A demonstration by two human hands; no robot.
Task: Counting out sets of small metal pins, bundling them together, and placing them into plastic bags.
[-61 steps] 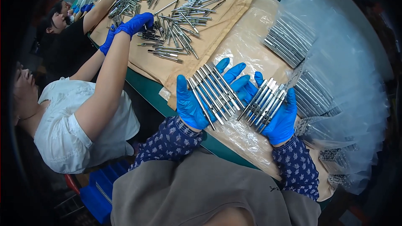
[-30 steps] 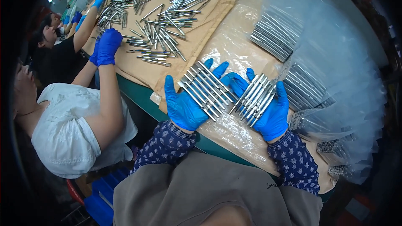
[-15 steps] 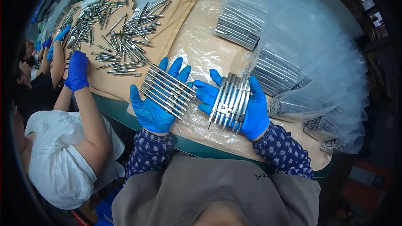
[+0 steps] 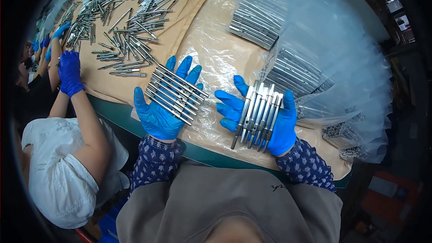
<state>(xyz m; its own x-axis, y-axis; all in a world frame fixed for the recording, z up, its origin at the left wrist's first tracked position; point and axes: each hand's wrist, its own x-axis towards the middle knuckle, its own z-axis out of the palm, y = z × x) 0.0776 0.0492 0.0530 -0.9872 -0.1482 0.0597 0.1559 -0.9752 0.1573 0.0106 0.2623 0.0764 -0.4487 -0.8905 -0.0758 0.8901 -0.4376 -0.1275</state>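
Observation:
My left hand (image 4: 163, 123), in a blue glove, lies palm up with its fingers spread. Across its palm and fingers rests a row of slim silver metal rods (image 4: 176, 93), side by side and slanting down to the right. To the right, my right hand (image 4: 283, 130) is gloved in blue too and also faces up. It cradles a second bundle of silver metal rods (image 4: 256, 116), standing more upright in the view, with uneven ends. The thumb is along the right side of this bundle and the fingers spread out on the left. The two hands are apart.
Loose metal rods (image 4: 139, 31) lie scattered on brown paper at the far left. Stacked rods in clear plastic bags (image 4: 258, 22) stand at the right. Clear film (image 4: 211, 31) covers the paper before me. A co-worker's purple-gloved hand (image 4: 70, 72) is at the left; other people sit beyond.
My right hand has moved right and slightly nearer me, and its rods have shifted in the palm. My left hand has moved slightly left. The co-worker's purple-gloved hand has moved left.

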